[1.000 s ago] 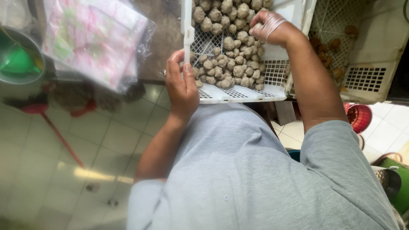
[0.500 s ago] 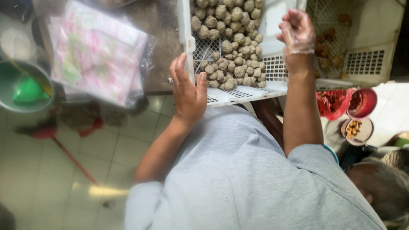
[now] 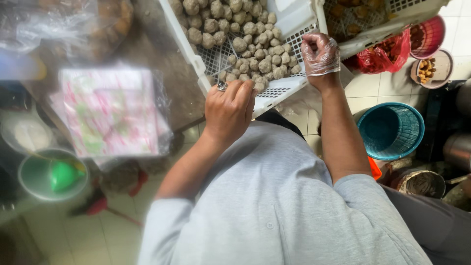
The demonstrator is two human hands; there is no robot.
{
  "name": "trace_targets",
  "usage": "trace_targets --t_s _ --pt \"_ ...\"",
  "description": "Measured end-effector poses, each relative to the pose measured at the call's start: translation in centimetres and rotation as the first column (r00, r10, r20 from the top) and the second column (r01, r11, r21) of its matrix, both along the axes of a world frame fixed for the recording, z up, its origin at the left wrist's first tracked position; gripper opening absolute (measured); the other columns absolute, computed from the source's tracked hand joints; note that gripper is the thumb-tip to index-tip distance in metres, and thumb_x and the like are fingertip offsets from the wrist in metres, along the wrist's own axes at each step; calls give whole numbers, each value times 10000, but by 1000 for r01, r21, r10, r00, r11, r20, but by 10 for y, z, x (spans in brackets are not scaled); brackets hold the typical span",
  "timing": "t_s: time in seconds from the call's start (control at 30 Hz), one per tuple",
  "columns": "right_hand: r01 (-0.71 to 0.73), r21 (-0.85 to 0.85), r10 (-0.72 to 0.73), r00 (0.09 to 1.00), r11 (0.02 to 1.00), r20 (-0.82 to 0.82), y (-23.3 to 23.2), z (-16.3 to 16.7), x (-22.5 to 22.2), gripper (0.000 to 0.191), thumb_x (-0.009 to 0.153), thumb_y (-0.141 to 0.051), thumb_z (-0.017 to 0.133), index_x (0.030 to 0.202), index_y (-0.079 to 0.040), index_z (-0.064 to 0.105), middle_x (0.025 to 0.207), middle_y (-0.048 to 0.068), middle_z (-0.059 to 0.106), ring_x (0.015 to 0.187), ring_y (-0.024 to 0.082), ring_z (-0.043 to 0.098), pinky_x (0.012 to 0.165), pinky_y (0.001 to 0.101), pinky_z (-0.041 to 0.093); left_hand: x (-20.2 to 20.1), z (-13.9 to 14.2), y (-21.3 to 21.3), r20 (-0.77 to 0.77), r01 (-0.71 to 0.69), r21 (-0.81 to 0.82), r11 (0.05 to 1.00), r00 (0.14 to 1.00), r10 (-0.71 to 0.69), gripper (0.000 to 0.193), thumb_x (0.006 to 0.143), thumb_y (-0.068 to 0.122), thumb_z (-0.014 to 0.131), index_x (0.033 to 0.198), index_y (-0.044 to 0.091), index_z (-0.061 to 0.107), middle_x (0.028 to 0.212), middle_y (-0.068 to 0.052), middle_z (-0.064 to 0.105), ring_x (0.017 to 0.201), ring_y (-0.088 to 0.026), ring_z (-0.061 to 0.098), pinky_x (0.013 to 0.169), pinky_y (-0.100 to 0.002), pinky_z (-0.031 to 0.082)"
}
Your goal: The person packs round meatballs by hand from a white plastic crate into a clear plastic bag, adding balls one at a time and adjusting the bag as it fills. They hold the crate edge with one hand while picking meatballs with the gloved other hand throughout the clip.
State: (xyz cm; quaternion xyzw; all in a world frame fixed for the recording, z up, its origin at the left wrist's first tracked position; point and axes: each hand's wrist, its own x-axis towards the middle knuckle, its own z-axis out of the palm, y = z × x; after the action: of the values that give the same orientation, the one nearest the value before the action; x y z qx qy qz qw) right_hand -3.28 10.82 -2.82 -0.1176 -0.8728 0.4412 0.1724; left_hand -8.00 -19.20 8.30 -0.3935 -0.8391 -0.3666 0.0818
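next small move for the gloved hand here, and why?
Probably dip the right hand left into the grey balls: its gloved fingers are curled at the pile's edge with no ball visibly held, while the left hand grips the white crate's rim.

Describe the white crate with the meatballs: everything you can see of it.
The crate is white plastic with solid rims and a perforated, grid-like floor and walls. It sits tilted on the dark table, its near corner jutting past the edge. Greyish-brown meatballs lie heaped inside, leaving the near floor partly bare. The left hand, wearing a ring, grips the near rim; the right hand, in a clear plastic glove, rests closed at its right side. A second white crate adjoins it.
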Motion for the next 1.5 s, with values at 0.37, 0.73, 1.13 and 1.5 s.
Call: trace_targets --t_s 0.37,0.73,1.13,1.5 --pt "-420 435 199 861 796 467 17 -14 -68 150 1079 -126 630 1176 -67 728 1101 167 725 963 302 703 919 407 587 2 2 4 21 -55 -13 998 998 55 137 1035 188 644 956 76 635 848 -61 626 690 -252 608 702 -400 425" --pt "-797 430 195 545 424 816 -20 -45 -185 357 864 -114 732 1215 -60 700 1129 223 714 1071 399 676 921 486 554 5 -1 14 46 -159 -30 987 986 160 133 1020 174 659 1070 51 662 974 -86 687 825 -256 649 744 -406 452" --pt "-946 247 487 320 210 813 -34 4 -182 795 726 142 693 1426 -200 534 1375 242 507 1198 434 593 961 486 536 5 4 30 21 -297 -43 954 954 298 123 992 136 700 1070 45 672 1029 -95 720 909 -264 693 718 -394 476" --pt "-810 84 415 383 580 825 -3 34 -211 597 861 -14 685 1416 -167 526 1296 145 609 1039 300 651 886 431 561 5 6 32 18 -311 -24 950 950 312 93 986 89 703 1065 59 664 1041 -83 722 943 -263 698 744 -396 490"
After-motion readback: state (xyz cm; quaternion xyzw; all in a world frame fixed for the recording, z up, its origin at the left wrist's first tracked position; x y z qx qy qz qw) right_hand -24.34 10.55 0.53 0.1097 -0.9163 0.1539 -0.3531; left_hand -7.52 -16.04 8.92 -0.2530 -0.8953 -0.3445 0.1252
